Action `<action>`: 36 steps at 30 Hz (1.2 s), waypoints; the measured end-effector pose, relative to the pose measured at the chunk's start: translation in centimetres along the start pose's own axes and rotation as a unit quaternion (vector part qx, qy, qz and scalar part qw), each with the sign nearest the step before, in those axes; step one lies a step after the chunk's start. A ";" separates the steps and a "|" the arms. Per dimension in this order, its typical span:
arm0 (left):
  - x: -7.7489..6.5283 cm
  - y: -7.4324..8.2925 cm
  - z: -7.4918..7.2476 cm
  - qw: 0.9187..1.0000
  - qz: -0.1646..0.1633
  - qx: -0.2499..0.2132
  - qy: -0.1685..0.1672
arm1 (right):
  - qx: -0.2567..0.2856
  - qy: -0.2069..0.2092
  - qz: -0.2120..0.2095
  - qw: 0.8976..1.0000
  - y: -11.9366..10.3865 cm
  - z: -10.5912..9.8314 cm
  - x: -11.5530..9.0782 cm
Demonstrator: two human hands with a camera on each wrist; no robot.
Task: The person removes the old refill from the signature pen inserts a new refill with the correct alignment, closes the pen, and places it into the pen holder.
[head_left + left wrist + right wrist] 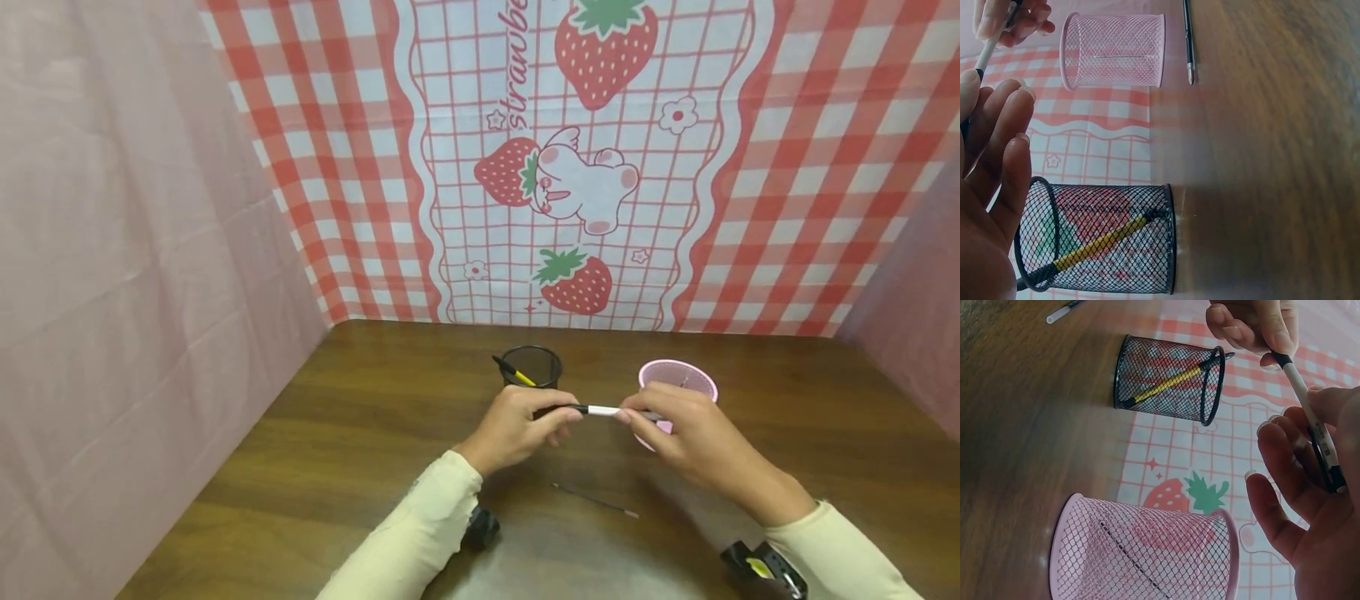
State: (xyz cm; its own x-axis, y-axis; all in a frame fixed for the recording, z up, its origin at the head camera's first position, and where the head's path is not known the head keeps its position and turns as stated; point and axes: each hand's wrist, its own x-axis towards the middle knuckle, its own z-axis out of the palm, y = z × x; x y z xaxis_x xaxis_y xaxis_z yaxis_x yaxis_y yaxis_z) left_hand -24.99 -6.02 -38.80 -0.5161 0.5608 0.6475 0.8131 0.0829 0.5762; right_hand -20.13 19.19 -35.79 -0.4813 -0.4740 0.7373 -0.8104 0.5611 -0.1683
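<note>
A white pen (602, 411) with black ends is held level between both hands above the table. My left hand (517, 427) pinches its black end between thumb and forefinger. Toward the other end, my right hand (693, 437) grips the white barrel, and the black clip (1322, 459) lies near those fingers in the right wrist view. On the wood below the hands lies a thin pen refill (595, 500). Just beyond the left hand stands a black mesh pen cup (1110, 194) with a yellow and black pen (1100, 245) leaning in it.
A pink mesh pen cup (678, 367) stands behind the right hand, partly covered by it, with a thin dark rod (1130, 555) showing through its mesh. The brown wooden table (360, 467) ends at a red checked strawberry cloth (360, 208). A pink curtain (150, 250) hangs at the left.
</note>
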 end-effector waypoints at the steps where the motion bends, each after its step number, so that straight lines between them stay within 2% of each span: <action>1: 0.1 0.0 0.0 1.000 0.001 0.006 0.000 | -0.002 0.002 -0.003 1.000 0.0 0.0 0.0; 6: 0.2 0.2 -0.1 1.000 0.003 0.007 -0.003 | -0.003 0.004 -0.009 1.000 0.1 -0.2 0.0; 13: 0.1 -0.1 0.9 1.000 0.003 -0.004 -0.015 | -0.014 0.015 0.006 1.000 0.1 -0.1 -1.1; 26: -0.2 -0.3 0.7 1.000 -0.011 -0.001 -0.002 | 0.003 -0.017 0.056 0.998 -0.1 0.3 -0.1; 36: 0.1 0.2 0.6 1.000 -0.008 -0.004 0.000 | 0.006 -0.009 0.025 1.000 -0.1 0.1 -0.1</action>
State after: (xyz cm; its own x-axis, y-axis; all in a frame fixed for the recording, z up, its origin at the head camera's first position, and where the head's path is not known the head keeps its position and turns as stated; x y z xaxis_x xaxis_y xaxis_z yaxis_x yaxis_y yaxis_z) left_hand -24.72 -5.42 -38.95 -0.5295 0.5591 0.6379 0.8021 0.0852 0.5911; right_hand -20.06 19.07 -35.89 -0.5276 -0.4572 0.7160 -0.7889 0.5763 -0.2133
